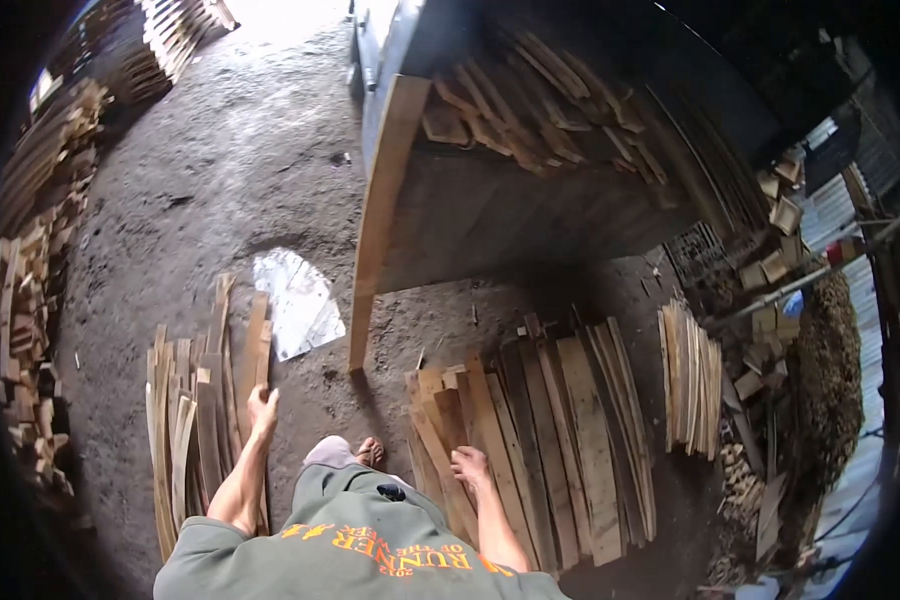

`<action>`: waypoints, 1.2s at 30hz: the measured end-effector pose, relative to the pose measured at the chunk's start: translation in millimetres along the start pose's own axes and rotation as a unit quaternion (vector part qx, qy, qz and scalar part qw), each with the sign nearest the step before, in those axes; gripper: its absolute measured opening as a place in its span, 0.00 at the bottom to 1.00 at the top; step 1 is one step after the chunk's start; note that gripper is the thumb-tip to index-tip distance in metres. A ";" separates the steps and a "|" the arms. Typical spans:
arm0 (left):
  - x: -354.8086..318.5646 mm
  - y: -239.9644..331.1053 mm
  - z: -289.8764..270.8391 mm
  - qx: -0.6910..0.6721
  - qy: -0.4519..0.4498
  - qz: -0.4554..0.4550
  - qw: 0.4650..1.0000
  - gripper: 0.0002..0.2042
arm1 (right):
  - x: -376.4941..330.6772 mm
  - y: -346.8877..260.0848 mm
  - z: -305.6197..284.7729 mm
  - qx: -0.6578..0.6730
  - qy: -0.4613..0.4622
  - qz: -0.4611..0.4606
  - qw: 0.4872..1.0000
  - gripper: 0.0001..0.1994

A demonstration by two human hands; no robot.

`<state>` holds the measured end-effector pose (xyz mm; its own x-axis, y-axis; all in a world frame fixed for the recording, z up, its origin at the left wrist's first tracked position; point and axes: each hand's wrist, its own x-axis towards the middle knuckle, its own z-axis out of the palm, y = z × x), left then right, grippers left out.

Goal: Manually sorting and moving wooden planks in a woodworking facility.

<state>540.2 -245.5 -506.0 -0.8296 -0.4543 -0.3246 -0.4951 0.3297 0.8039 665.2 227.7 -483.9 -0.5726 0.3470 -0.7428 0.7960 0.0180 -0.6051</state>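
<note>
Dirt floor (220, 170): two hands (263, 408), three plank piles (540, 440)

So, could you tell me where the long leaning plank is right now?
In the head view, the long leaning plank stands centre, propped against the truck bed, with its foot on the ground beside the puddle.

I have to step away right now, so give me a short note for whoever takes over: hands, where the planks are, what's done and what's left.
Left hand: on the top of the left plank pile; grip not clear.
Right hand: resting on the right plank pile, near its front boards; grip not clear.
A long plank leans against the truck bed, which already carries boards.
Done: part of the load seems aboard.
Left: probably both floor piles, plus a smaller bundle further right.
</note>
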 end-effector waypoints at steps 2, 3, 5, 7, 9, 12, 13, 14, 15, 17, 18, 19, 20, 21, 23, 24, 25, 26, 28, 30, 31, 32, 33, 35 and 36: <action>28.1 92.0 30.7 -0.086 -0.044 0.094 0.991 0.24 | 1.4 -27.7 -31.8 0.012 0.004 -0.025 1.000 0.24; 42.7 146.2 45.4 -0.137 -0.037 0.177 0.974 0.26 | 2.8 -48.1 -47.7 0.005 0.029 -0.055 0.998 0.25; 72.7 263.5 62.9 -0.168 -0.038 0.259 0.950 0.28 | 8.3 -104.2 -81.2 -0.044 0.077 -0.157 0.984 0.25; 96.7 379.9 65.0 -0.105 0.053 0.465 0.877 0.28 | 8.6 -171.2 -106.8 -0.096 0.119 -0.273 0.950 0.24; 114.6 486.8 62.2 -0.109 0.169 0.564 0.801 0.30 | 1.4 -247.2 -128.3 -0.137 0.153 -0.345 0.916 0.23; 140.0 620.7 55.3 -0.181 0.272 0.622 0.712 0.32 | -22.0 -354.8 -143.8 -0.201 0.197 -0.392 0.876 0.24; 147.5 655.5 53.4 -0.180 0.314 0.628 0.689 0.34 | -26.3 -396.5 -148.4 -0.218 0.206 -0.420 0.857 0.24; 154.0 683.2 54.4 -0.178 0.339 0.627 0.679 0.35 | -29.7 -433.9 -150.4 -0.232 0.239 -0.428 0.840 0.25; 159.6 703.8 56.8 -0.186 0.348 0.629 0.670 0.36 | -31.8 -468.4 -151.5 -0.242 0.263 -0.444 0.822 0.26; 168.3 732.6 63.9 -0.219 0.314 0.637 0.669 0.36 | -32.6 -533.4 -156.7 -0.289 0.308 -0.506 0.752 0.29; 171.7 739.1 68.1 -0.215 0.293 0.617 0.698 0.35 | -30.5 -563.2 -160.3 -0.325 0.327 -0.547 0.698 0.30; 174.9 744.0 71.5 -0.268 0.236 0.618 0.700 0.35 | -25.7 -590.0 -162.6 -0.360 0.344 -0.583 0.642 0.31; 177.6 745.6 74.7 -0.313 0.172 0.601 0.715 0.34 | -18.8 -613.5 -163.5 -0.357 0.354 -0.596 0.626 0.33; 179.9 744.7 76.6 -0.318 0.175 0.617 0.699 0.34 | -9.3 -636.6 -164.1 -0.351 0.364 -0.594 0.626 0.34; 183.4 740.4 79.0 -0.294 0.198 0.615 0.704 0.34 | 12.0 -676.0 -165.2 -0.340 0.388 -0.652 0.556 0.36; 185.1 738.3 78.7 -0.288 0.195 0.624 0.700 0.33 | 24.4 -691.5 -162.0 -0.195 0.339 -0.674 0.627 0.36; 186.5 737.0 79.6 -0.284 0.189 0.613 0.713 0.33 | 35.7 -706.0 -159.9 -0.063 0.298 -0.690 0.657 0.36; 187.8 736.1 79.8 -0.289 0.193 0.595 0.725 0.32 | 45.0 -722.1 -160.9 0.065 0.247 -0.706 0.660 0.35; 189.9 736.8 80.3 -0.267 0.224 0.630 0.694 0.31 | 57.7 -750.6 -169.8 0.078 0.355 -0.698 0.617 0.35; 190.5 738.0 80.2 -0.258 0.222 0.634 0.695 0.29 | 77.3 -776.0 -168.2 0.085 0.363 -0.701 0.607 0.36; 190.3 738.2 79.8 -0.264 0.220 0.636 0.691 0.29 | 89.9 -791.3 -162.9 0.090 0.323 -0.708 0.622 0.37; 190.5 739.0 80.0 -0.269 0.219 0.636 0.689 0.29 | 99.7 -800.2 -161.2 0.092 0.279 -0.705 0.646 0.37; 190.4 739.2 79.9 -0.273 0.219 0.638 0.685 0.29 | 108.6 -808.1 -160.2 0.106 0.274 -0.697 0.654 0.37; 190.6 739.2 80.4 -0.262 0.231 0.648 0.677 0.29 | 123.3 -818.3 -159.7 0.109 0.254 -0.671 0.688 0.34; 190.6 738.8 80.3 -0.266 0.238 0.639 0.681 0.29 | 129.3 -820.7 -157.5 0.122 0.271 -0.648 0.702 0.34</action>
<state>-4.5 -22.1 -14.0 -0.2543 -0.3366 0.9067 0.8220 0.4188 0.3860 -31.1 405.6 -38.2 -0.5729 0.4950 0.6533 -0.4185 0.5087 -0.7524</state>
